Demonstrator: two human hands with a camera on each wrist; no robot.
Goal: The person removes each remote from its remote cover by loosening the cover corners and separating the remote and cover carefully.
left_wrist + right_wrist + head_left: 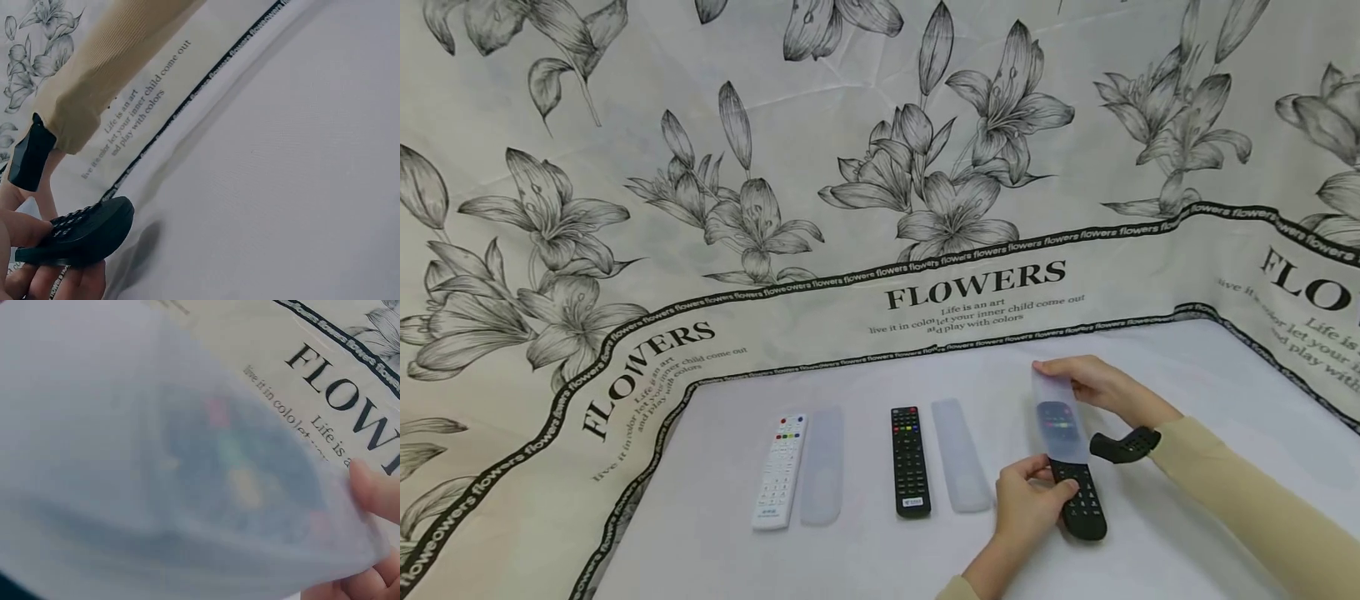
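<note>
On the right side of the head view, my left hand [1028, 504] grips the lower half of a black remote control [1086, 518], thumb over its keys. A translucent silicone remote cover [1051, 388] is around the remote's upper half, whose coloured buttons show through. My right hand [1101, 385] pinches the cover's far end. In the left wrist view, the remote [103, 231] is tilted between thumb and fingers, its rounded end above the table. The cover [75, 425] fills most of the right wrist view, held at its edge by finger and thumb.
A white remote [779, 473] lies at the left beside a translucent cover [822, 467]. Nearer the middle lies another black remote [910, 467], with a second loose cover [961, 457] beside it. All rest on a white tablecloth [700, 517]. Flower-printed cloth [865, 100] hangs behind.
</note>
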